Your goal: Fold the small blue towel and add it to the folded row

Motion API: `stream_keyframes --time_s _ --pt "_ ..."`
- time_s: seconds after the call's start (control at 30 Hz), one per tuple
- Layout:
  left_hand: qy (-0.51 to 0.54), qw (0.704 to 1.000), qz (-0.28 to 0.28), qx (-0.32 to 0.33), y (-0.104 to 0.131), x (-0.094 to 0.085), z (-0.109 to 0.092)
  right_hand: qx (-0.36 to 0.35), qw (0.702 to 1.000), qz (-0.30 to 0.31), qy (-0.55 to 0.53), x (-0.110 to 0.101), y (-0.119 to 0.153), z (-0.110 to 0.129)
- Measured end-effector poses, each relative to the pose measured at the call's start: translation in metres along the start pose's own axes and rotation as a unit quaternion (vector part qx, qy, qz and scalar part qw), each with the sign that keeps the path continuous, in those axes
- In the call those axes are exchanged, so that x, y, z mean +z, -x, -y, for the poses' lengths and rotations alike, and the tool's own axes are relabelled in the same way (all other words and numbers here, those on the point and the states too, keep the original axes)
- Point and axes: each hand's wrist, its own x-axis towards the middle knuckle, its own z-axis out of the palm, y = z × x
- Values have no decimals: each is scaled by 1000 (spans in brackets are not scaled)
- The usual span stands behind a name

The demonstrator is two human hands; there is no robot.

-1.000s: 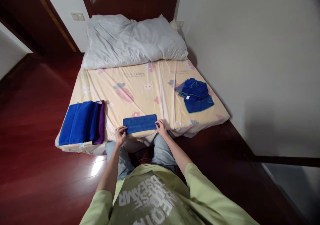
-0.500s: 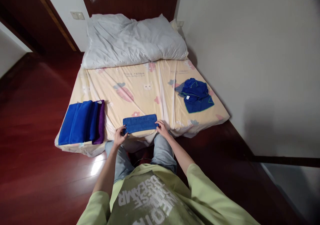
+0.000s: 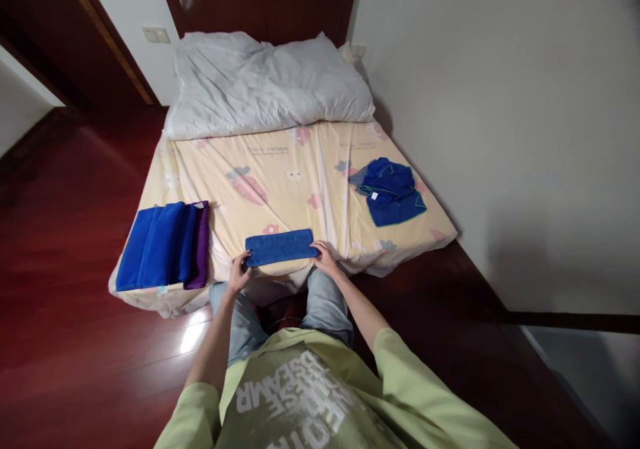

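Note:
A blue towel point(image 3: 280, 247), folded into a long narrow strip, lies flat at the near edge of the bed. My left hand point(image 3: 240, 273) is closed at its left end, thumb and fingers pinching the corner. At the opposite end my right hand point(image 3: 324, 258) grips the near right corner in the same way. Off to the left lies a row of folded blue towels point(image 3: 159, 246) beside a folded purple towel point(image 3: 200, 249). A crumpled heap of blue cloths point(image 3: 393, 192) with green edging rests on the right side of the bed.
The bed point(image 3: 280, 202) has a cream sheet printed with carrots and rabbits. A bulky white quilt point(image 3: 270, 86) lies across its head, before a dark headboard point(image 3: 260, 2). A grey-white wall point(image 3: 500, 136) runs along the right; dark red wooden floor point(image 3: 75, 269) lies to the left.
The view has shifted very slightly. Both hands stay at the ends of the folded towel, with the fingers moving only a little; nothing else has moved.

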Motion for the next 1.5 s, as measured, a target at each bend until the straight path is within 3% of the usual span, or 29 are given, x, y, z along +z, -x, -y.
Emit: stream_keyframes --time_s 0.13,0.3,0.5,0.63,1.1,1.5 --pt "19 1000 -9 -12 -2 -1 -4 45 999 -17 -21 0 -3 -1" --pt "47 998 -24 -32 -1 -3 -8 25 999 -31 -35 -2 -5 -1" --pt "93 990 -48 -98 -2 -2 -8 83 992 -31 -88 -1 -6 -4" --pt "72 987 -56 -130 -3 -1 -8 116 990 -44 -60 1 -8 -7" --pt "6 987 -54 -150 -7 3 -17 146 988 -49 14 4 -10 10" --pt "-5 989 -70 -134 -6 4 -17 118 992 -54 5 7 -8 3"
